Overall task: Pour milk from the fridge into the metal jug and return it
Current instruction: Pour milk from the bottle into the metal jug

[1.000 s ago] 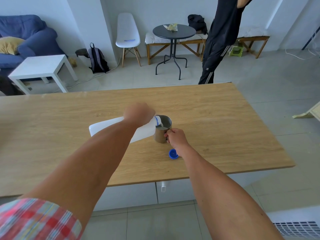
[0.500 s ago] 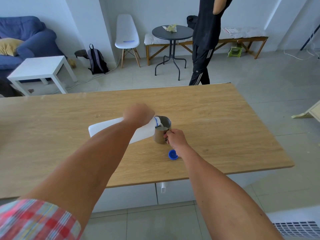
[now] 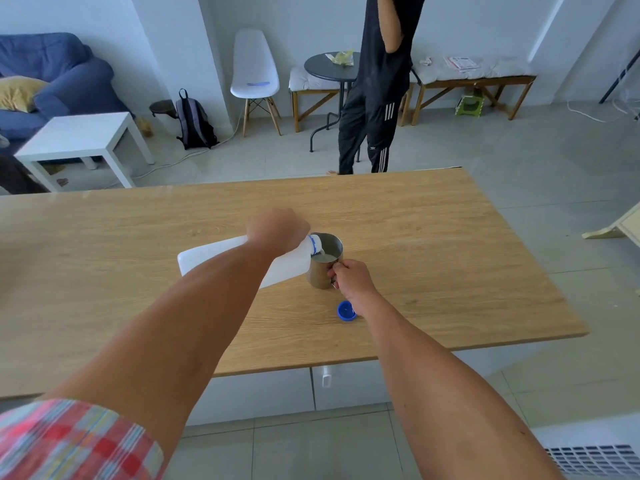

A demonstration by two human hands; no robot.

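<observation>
A white plastic milk bottle (image 3: pixel 207 257) lies tipped almost flat over the wooden table (image 3: pixel 433 244), its blue-ringed neck over the rim of the metal jug (image 3: pixel 320 273). My left hand (image 3: pixel 277 230) grips the bottle near its shoulder. Milk runs from the neck into the jug, which stands upright with white milk inside. My right hand (image 3: pixel 351 280) holds the jug by its handle on the near right side. The blue bottle cap (image 3: pixel 345 311) lies on the table just in front of the jug, by my right wrist.
A person in black clothes (image 3: pixel 377 98) stands just beyond the table's far edge. Behind are a round black table (image 3: pixel 329 65), a white chair (image 3: pixel 254 69), a wooden bench (image 3: pixel 474 77), a white side table (image 3: pixel 79 136) and a blue sofa (image 3: pixel 52 74).
My hands, the bottle and the jug have held their pose while the milk keeps flowing. The person in black has walked left behind the table.
</observation>
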